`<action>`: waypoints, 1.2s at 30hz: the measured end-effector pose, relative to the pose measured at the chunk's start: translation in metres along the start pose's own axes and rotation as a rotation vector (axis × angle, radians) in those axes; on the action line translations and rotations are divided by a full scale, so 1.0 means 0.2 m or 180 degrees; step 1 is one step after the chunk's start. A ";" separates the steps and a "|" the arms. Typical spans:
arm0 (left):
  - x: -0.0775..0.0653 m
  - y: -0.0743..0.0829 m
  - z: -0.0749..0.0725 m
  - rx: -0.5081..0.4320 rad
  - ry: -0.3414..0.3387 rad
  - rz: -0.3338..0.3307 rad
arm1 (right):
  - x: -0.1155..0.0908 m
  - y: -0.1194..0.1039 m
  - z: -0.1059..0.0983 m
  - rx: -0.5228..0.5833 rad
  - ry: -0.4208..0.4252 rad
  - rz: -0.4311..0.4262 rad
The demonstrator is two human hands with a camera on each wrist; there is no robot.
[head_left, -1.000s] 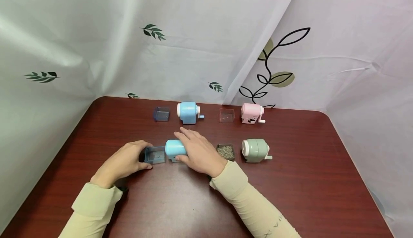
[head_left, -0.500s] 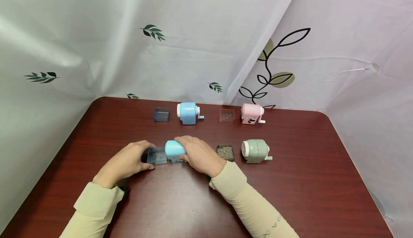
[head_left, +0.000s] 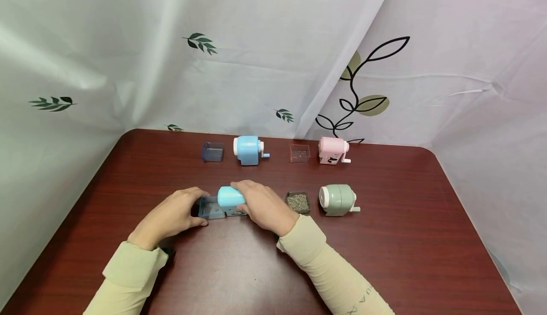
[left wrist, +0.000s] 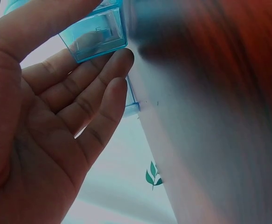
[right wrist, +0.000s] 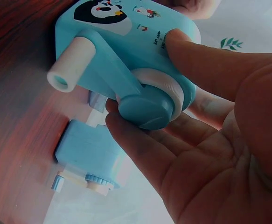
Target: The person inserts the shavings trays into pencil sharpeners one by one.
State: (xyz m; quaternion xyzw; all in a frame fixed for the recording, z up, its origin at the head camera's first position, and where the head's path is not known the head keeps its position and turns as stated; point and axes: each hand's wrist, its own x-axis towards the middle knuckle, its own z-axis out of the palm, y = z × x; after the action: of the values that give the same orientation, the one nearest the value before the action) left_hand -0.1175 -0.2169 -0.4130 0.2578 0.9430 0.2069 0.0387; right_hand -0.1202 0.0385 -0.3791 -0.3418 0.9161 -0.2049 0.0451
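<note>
My left hand (head_left: pixel 173 213) holds a clear blue shavings drawer (head_left: pixel 212 208) between thumb and fingers, low at the table. In the left wrist view the drawer (left wrist: pixel 101 37) shows between the thumb and fingertips. Just right of it stands a light blue crank pencil sharpener (head_left: pixel 230 196) with a panda print. My right hand (head_left: pixel 267 206) grips this sharpener from above, thumb on the printed side, as the right wrist view shows with its crank (right wrist: pixel 112 60). The drawer's right end meets the sharpener's base; how far it sits inside is hidden.
Behind are a blue sharpener (head_left: pixel 249 151) with a blue drawer (head_left: pixel 212 152), and a pink sharpener (head_left: pixel 331 151) with a pink drawer (head_left: pixel 300 153). To the right, a green sharpener (head_left: pixel 339 199) stands beside a dark drawer (head_left: pixel 298 212) of brownish shavings. A white curtain (head_left: pixel 239 92) hangs behind the table.
My left hand has moved the clear drawer rightward, up to the light blue sharpener. My right hand's fingers have drawn in around the sharpener, which has stayed nearly in place.
</note>
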 end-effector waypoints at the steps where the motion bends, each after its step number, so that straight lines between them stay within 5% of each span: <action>1: 0.00 0.00 0.00 0.0011 0.0003 0.0005 | 0.00 0.00 0.00 -0.0010 0.0010 -0.0006; 36: 0.06 0.01 0.02 -0.0042 0.0011 0.0085 | -0.01 0.02 0.01 0.0107 0.0037 0.0005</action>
State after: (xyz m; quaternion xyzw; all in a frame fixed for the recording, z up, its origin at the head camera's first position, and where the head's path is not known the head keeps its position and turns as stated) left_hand -0.1270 -0.2075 -0.4154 0.2698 0.9381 0.2141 0.0360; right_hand -0.1212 0.0413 -0.3819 -0.3391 0.9130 -0.2223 0.0457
